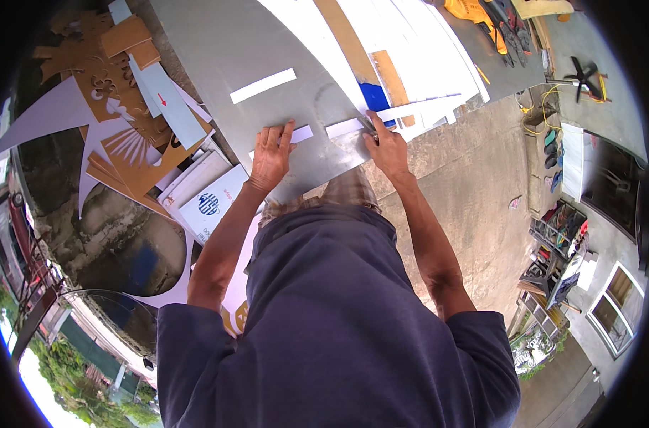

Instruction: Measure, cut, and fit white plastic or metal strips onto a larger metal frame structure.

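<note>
A grey metal-looking work surface [217,43] lies in front of me. My left hand [271,155] rests on it, fingers stretched and pressing on a narrow white strip [302,133] that shows on both sides of the hand. At the surface's right edge, my right hand [387,148] has its fingers closed around a small dark object, mostly hidden by them. Just left of those fingertips lies a second white strip [344,128]. Farther off, another white strip [264,85] lies slanted by itself.
White sheets [410,43], brown strips [390,71] and a blue piece [373,95] lie to the right. An orange tool [470,11] sits at the far right. Cut-out brown and white scraps [128,135] pile up on the left, beside a white printed box [214,202].
</note>
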Available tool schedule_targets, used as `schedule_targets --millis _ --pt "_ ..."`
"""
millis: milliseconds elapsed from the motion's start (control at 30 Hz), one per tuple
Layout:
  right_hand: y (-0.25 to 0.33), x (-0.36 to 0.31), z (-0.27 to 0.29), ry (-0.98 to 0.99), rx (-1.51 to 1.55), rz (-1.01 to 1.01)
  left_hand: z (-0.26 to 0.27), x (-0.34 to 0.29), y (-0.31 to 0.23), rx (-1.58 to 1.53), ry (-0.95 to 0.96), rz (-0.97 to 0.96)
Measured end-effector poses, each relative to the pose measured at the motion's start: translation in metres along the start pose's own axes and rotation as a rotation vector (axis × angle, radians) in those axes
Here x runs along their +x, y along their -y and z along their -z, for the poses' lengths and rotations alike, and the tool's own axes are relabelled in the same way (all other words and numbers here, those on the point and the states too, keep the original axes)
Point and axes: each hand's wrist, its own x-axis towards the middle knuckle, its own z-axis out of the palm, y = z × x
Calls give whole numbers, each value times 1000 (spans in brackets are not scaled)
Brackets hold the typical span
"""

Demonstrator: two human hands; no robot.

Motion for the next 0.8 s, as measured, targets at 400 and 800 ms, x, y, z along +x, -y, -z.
schedule_targets --millis 400,800 --pt "33 16 -34 176 -85 463 7 78 69 -85 -143 -49" --pt "36 26 25 317 615 -198 31 51 2 -215 -225 134"
